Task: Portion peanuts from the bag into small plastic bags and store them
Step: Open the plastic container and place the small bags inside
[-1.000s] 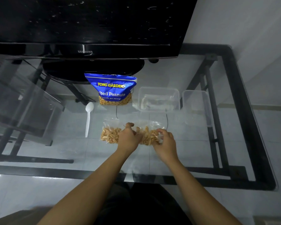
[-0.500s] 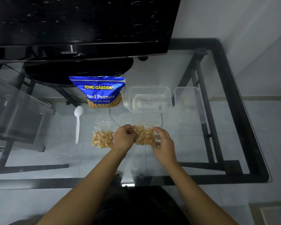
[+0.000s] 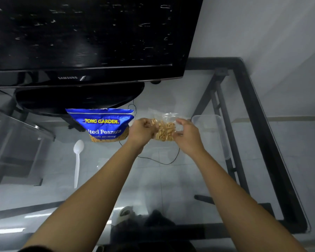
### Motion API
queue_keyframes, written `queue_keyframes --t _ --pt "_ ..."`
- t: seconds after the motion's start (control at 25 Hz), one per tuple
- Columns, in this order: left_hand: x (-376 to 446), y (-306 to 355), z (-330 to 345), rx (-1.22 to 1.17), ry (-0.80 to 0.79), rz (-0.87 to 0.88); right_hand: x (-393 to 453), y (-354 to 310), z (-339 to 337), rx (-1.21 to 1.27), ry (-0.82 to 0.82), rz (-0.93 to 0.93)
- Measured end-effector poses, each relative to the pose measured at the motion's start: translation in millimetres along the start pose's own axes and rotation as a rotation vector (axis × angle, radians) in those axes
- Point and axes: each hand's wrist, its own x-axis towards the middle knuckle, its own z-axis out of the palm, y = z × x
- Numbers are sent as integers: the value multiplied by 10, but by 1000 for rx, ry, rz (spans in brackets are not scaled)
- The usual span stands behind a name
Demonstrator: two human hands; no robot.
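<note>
The scene is dimly and coolly lit. Bright streaks are reflected in the glass worktop [image 3: 171, 179] at lower left. Straight lines are bowed near the edges; detail is softened throughout.

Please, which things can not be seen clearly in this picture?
- Head view: the clear tub behind the small bag of peanuts is hidden by the bag and both hands.
- Whether that bag is sealed: blurred, covered by the left hand and right hand.
- Television: cut by the top and left edges.

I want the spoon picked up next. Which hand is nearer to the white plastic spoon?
Left. The left hand is just right of the spoon; the right hand is farther right, beyond the small peanut bag.
</note>
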Motion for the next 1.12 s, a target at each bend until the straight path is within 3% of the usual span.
queue_keyframes --t 0.16,0.4,0.52,0.64,0.76,0.92,1.12 --pt "71 -161 114 283 55 -14 79 89 160 -258 -101 22" --pt "-22 -120 178 1031 152 229 63 41 264 -537 -94 29" --pt "-145 -40 53 1003 199 283 -59 -121 183 -528 -1 -41" --pt "-384 -120 -309 807 213 310 -379 -333 169 -343 91 -151" --pt "-654 -434 -777 700 232 268 -759 -418 475 -249 -41 -192" --pt "-884 -956 -1268 695 306 158 -1133 -397 1094 -191 -231 -101" --pt "-1069 -1299 -1323 566 180 13 -1314 -465 1602 -89 -234 46"
